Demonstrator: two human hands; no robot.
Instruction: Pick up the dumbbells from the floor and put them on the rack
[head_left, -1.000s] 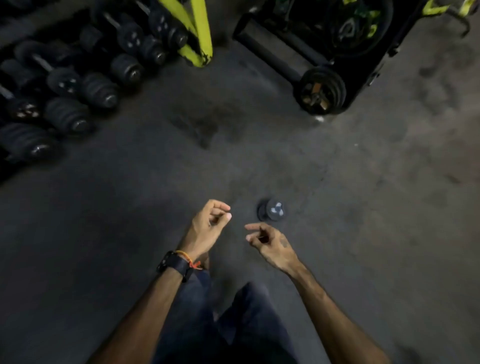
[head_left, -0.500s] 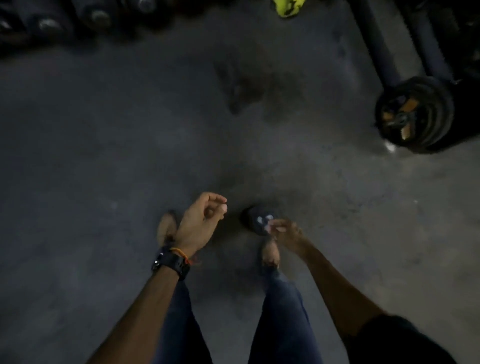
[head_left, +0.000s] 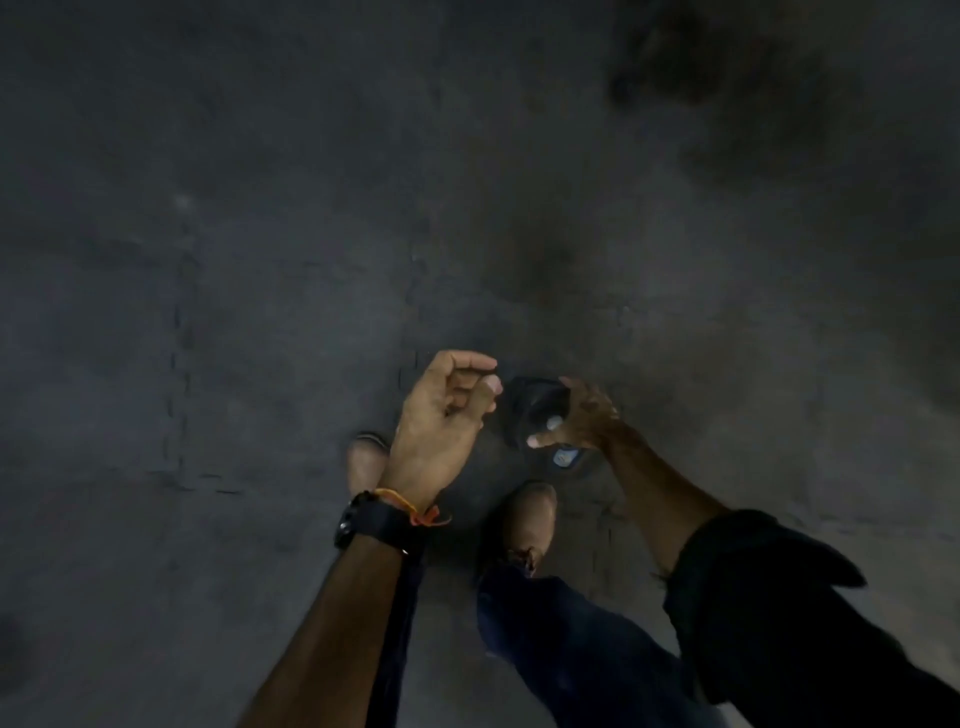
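- Gripping one dark dumbbell (head_left: 535, 410) on the floor (head_left: 260, 260), right hand (head_left: 584, 415) curls round it.
- Left hand (head_left: 441, 415): fingers loosely curled, holding nothing.
- Two shoes visible.

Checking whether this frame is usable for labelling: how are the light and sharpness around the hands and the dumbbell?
Head view: dim throughout, corners darker; the floor is smeared by motion blur; the left hand is fairly sharp; the right hand and the dumbbell it grips are soft and dark, edges hard to separate; no glare.
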